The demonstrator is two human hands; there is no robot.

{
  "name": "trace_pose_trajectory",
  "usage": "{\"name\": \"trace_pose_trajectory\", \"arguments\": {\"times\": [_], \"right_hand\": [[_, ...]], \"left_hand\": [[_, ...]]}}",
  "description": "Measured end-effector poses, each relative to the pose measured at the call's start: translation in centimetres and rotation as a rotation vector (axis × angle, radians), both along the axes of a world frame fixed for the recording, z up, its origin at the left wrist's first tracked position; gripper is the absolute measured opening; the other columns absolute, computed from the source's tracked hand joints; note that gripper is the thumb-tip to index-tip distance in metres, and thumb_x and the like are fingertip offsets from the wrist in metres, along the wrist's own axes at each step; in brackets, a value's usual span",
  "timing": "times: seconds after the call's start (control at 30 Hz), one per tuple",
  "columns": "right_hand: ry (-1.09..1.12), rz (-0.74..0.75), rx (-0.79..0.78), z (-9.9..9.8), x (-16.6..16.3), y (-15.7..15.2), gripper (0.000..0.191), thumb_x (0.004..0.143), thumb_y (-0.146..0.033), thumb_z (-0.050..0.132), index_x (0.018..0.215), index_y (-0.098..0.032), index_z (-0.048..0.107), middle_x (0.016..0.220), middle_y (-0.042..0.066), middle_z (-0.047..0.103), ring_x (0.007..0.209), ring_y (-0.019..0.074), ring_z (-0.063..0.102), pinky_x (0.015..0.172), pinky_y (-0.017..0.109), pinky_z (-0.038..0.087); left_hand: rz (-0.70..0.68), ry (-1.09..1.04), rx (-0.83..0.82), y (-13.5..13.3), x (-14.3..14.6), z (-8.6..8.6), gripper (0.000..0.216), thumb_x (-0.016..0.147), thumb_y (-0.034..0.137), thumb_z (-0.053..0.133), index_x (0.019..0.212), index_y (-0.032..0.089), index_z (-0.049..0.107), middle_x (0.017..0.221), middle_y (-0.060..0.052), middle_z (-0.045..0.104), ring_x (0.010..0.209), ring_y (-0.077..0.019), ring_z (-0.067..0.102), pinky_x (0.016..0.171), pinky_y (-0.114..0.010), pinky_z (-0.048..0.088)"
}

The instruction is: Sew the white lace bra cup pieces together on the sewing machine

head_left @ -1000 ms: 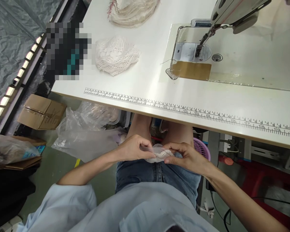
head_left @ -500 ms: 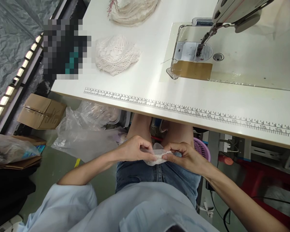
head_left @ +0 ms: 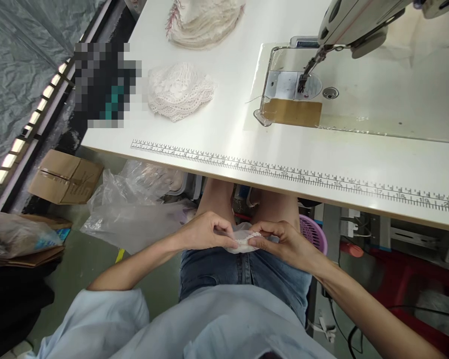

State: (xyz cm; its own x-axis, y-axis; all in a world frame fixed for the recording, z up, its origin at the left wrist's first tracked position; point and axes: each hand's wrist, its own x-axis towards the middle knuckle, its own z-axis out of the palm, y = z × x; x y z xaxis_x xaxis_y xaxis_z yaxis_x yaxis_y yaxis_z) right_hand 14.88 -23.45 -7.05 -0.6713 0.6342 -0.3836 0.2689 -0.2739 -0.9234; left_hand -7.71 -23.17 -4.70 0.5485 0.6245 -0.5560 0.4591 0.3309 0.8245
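Observation:
Over my lap, my left hand (head_left: 214, 231) and my right hand (head_left: 275, 236) pinch a small white piece of sheer fabric (head_left: 242, 245) with a lacy edge. Thumb and fingers of each hand close on it from opposite sides. Part of the cloth is hidden behind the fingers. On the table (head_left: 224, 134) above lies a bunched pile of white lace pieces (head_left: 181, 92). Behind that sits a stack of cream fabric pieces (head_left: 205, 25) with reddish threads at its left edge.
A sewing machine (head_left: 353, 25) stands at the right of the table, its needle over the metal plate. A printed ruler runs along the front edge. Below are a cardboard box (head_left: 65, 177), plastic bags (head_left: 134, 214), a purple basket (head_left: 313, 233) and a red stool (head_left: 391, 279).
Both hands keep their pinch on the fabric, shifting very slightly, and the cloth has turned a little between the fingers. My view has shifted a little.

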Motion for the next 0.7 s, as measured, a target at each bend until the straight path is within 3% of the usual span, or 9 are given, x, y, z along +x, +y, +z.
{"name": "trace_pose_trajectory", "arguments": {"times": [0.27,0.47,0.7], "right_hand": [[-0.014,-0.043,0.003,0.1,0.1,-0.1,0.028,0.083,-0.043,0.059,0.083,-0.017,0.068,0.074,0.002,0.063,0.069,0.0151,0.053,0.061,0.024,0.04],[-0.057,-0.027,0.073,0.3,-0.1,-0.2,0.027,0.084,-0.043,0.057,0.08,-0.017,0.067,0.072,0.002,0.064,0.066,0.0152,0.054,0.058,0.024,0.038],[-0.09,-0.016,0.12,0.5,0.3,-0.1,0.024,0.085,-0.04,0.057,0.082,-0.019,0.067,0.073,0.0,0.065,0.066,0.0146,0.056,0.058,0.023,0.04]], "left_hand": [[0.001,0.003,0.042,-0.1,0.1,0.1,0.025,0.073,0.037,0.067,0.075,0.013,0.071,0.073,-0.003,0.07,0.07,-0.0146,0.062,0.063,-0.02,0.043],[-0.06,0.032,0.052,0.5,0.9,0.5,0.033,0.07,0.044,0.069,0.085,0.014,0.069,0.077,-0.001,0.07,0.073,-0.0144,0.063,0.061,-0.018,0.042],[-0.067,0.074,0.066,0.9,1.8,0.5,0.026,0.072,0.037,0.068,0.08,0.013,0.071,0.074,-0.004,0.071,0.073,-0.0157,0.065,0.061,-0.018,0.043]]}}
